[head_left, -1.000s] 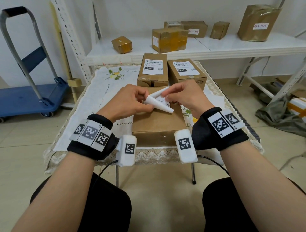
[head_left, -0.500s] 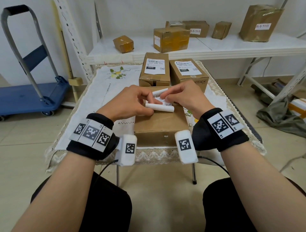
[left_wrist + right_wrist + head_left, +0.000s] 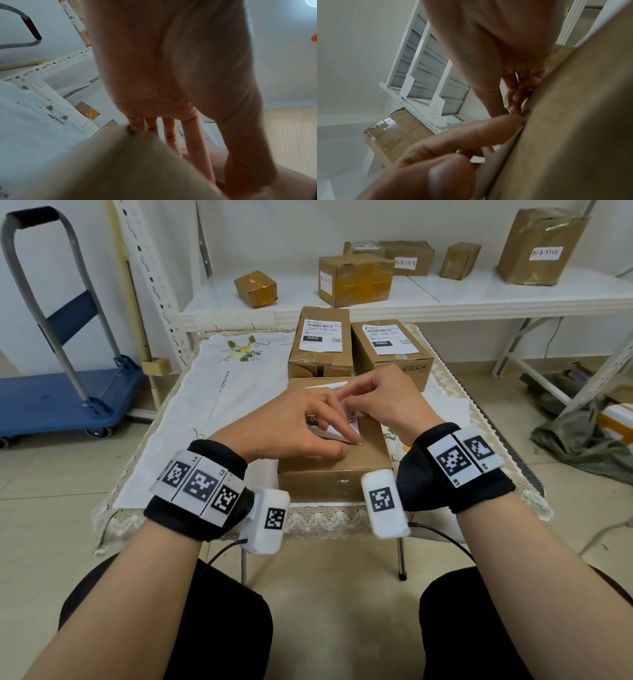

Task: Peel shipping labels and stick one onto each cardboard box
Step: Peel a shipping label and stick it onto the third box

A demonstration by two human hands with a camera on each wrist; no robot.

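1. Three cardboard boxes sit on the table (image 3: pixel 219 392), which is covered by a white embroidered cloth (image 3: pixel 239 378)
2. Near box (image 3: pixel 339 470) lies at the table's front edge, right of centre; it is the largest of the three and both hands work on its top
3. Shipping label (image 3: pixel 349 426) lies on top of the near box, partly lifted and curled (a QR code and a black bar show between the fingers); whether any of it is stuck down cannot be told
4. Left hand (image 3: pixel 301 426) rests on the near box top, fingers curled onto the label, thumb low toward the box's front edge
5. Right hand (image 3: pixel 380 402) is above the far part of the label, thumb and forefinger pinching its upper edge, other fingers bent
6. Right wrist view: the fingertips (image 3: pixel 517 106) meet at the box face; the thin paper edge is barely visible there
7. Left wrist view: blurred, fingers (image 3: pixel 195 146) point down past the box (image 3: pixel 120 169)
8. Left rear box (image 3: pixel 320 364) and right rear box (image 3: pixel 394 361) stand side by side toward the table's back edge, just behind the near box, each with a white label on top
9. Shelf (image 3: pixel 445 299) behind the table carries several more taped boxes
10. Blue hand trolley (image 3: pixel 61 392) stands on the floor off the table's left side
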